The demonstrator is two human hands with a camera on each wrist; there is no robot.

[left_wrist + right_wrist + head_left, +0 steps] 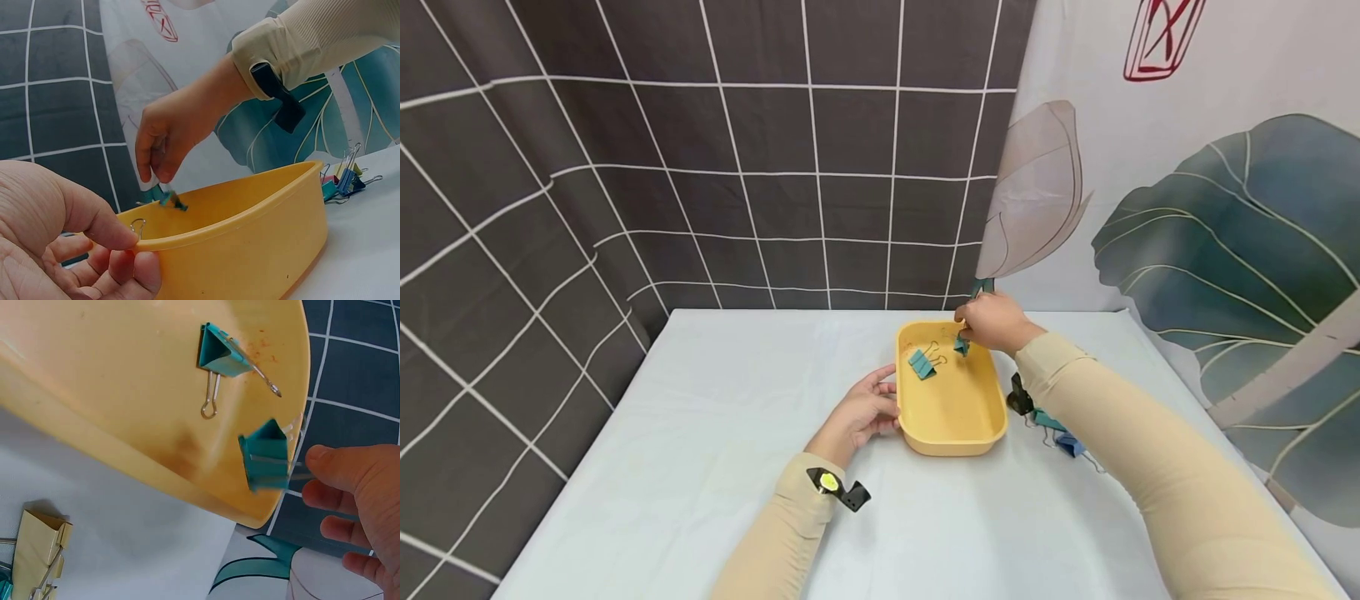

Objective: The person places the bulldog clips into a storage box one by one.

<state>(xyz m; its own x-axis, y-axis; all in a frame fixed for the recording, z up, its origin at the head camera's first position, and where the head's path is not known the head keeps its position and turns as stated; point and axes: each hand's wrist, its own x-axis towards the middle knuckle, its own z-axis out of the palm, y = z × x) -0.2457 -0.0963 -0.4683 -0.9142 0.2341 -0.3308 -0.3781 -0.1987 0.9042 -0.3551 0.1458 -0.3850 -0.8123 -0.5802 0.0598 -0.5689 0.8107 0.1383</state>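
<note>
A yellow plastic tray (955,425) stands on the white-covered table. My left hand (861,414) grips its left side, the thumb at the rim and the fingers curled against the outer wall. Over the tray's far end, my right hand (996,323) pinches a teal binder clip (265,456) by its wire handle. That clip hangs below the fingertips, slightly blurred in the right wrist view. Another teal binder clip (922,364) lies on the tray floor, its wire handles pointing right in the head view.
Right of the tray lie several binder clips, among them a blue one (1070,444) and a yellow one (40,553), partly hidden by my right forearm in the head view. A dark gridded curtain (760,192) and a leaf-patterned cloth (1225,250) hang behind the table (737,400).
</note>
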